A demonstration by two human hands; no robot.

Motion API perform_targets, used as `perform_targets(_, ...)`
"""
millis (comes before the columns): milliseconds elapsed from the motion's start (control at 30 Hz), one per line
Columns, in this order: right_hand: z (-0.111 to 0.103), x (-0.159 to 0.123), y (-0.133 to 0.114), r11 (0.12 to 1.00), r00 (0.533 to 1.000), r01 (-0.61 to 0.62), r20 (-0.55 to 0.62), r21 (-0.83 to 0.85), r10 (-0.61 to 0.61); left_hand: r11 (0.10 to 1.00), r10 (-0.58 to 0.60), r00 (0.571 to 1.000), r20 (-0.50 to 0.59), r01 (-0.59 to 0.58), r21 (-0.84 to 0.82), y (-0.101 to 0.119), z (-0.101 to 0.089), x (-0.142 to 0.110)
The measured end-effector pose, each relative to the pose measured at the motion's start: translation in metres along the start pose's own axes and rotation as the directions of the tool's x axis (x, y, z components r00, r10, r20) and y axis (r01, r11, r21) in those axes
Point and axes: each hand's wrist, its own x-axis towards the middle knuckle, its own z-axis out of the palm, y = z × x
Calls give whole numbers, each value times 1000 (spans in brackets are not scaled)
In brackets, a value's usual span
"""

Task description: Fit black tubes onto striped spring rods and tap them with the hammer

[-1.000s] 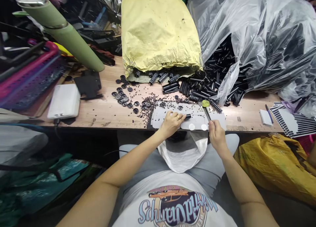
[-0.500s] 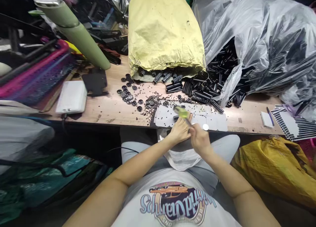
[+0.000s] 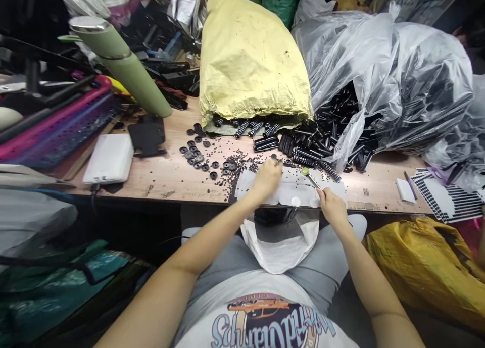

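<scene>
1. Yellow-headed tool is pinched in the closed right hand near the table's front edge, tip up, apparently kept ready.
2. Left hand curls over the white sheet; what it holds cannot be told.
3. Black tubes spill from bags behind, within reach.

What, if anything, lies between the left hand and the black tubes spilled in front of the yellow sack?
Nothing tall stands in the way. Between the left hand and the black tubes the tabletop shows only a scatter of tiny black beads, lying flat and loose. The right hand with its green-tipped tool is off to the side.
</scene>
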Motion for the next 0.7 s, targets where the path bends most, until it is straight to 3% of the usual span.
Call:
perform_targets(67,10,6,2,1000,1000,4,-8,9,-4,986,-144,984,-103,151,71,-23,-1,34)
perform_targets(133,15,11,-2,997,997,36,-72,69,-31,968,-214,968,-132,228,103,-45,0,63)
perform_targets(200,16,15,-11,973,981,98,-187,208,-59,963,-234,956,-175,253,90,-60,3,76)
perform_targets(267,12,19,-23,876,964,166,-260,453,-48,975,-212,940,-266,224,16,-66,6,73)
perform_targets(300,9,21,-30,773,971,170,-238,612,-25,984,-179,929,-323,175,-40,-65,7,65)
perform_targets(367,3,27,-46,430,998,69,-58,900,-39,989,-64,899,-433,0,-146,-59,11,44)
perform_targets(433,-1,33,-64,46,971,-151,157,987,-180,959,80,855,-513,-206,-193,-48,16,20)
perform_targets(467,-2,36,-73,-95,938,-255,223,962,-264,938,139,834,-534,-284,-198,-43,19,9)
perform_targets(500,-2,39,-82,-192,907,-335,260,923,-332,921,178,817,-548,-335,-199,-39,22,0)
perform_targets(567,0,44,-96,-300,869,-421,285,856,-404,909,195,796,-573,-367,-200,-34,26,-12)
perform_targets(700,9,52,-111,-390,843,-454,245,801,-478,910,127,786,-606,-335,-243,-36,26,-16)
